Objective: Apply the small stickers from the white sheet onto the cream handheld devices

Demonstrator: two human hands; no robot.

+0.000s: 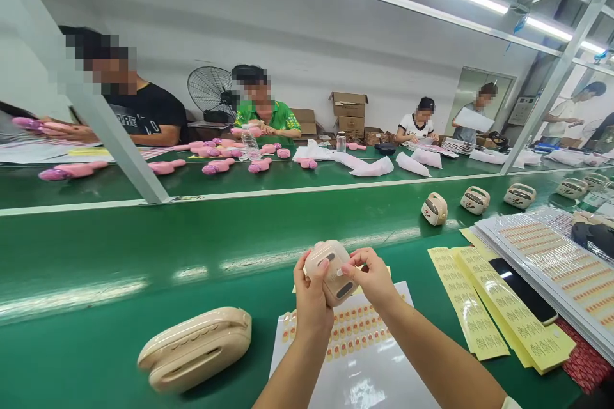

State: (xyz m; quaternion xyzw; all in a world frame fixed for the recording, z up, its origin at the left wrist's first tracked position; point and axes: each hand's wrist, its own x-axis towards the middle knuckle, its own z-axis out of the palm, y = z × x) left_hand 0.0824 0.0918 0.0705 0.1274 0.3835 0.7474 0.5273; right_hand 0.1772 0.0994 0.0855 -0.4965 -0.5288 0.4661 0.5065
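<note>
My left hand (311, 291) is closed around a rounded cream plastic device (330, 254), tilted so that a face with two dark oblong patches points up. At that face the thumb and fingers of my right hand (371, 275) pinch a small whitish label (341, 271), touching the surface. Below both hands lies a sheet of small oval stickers (355, 332), yellowish with red marks, on a glossy white backing. My forearms cover part of this sheet. To the left, a larger cream plastic case (196, 348) with a long slot rests on the green surface.
Several cream devices with handles (474, 200) stand along the green belt (268, 223). At right are yellow label strips (494, 307), a black phone (522, 291) and stacked sticker sheets (551, 255). Co-workers sit beyond the metal frame (96, 102), near pink items (218, 166).
</note>
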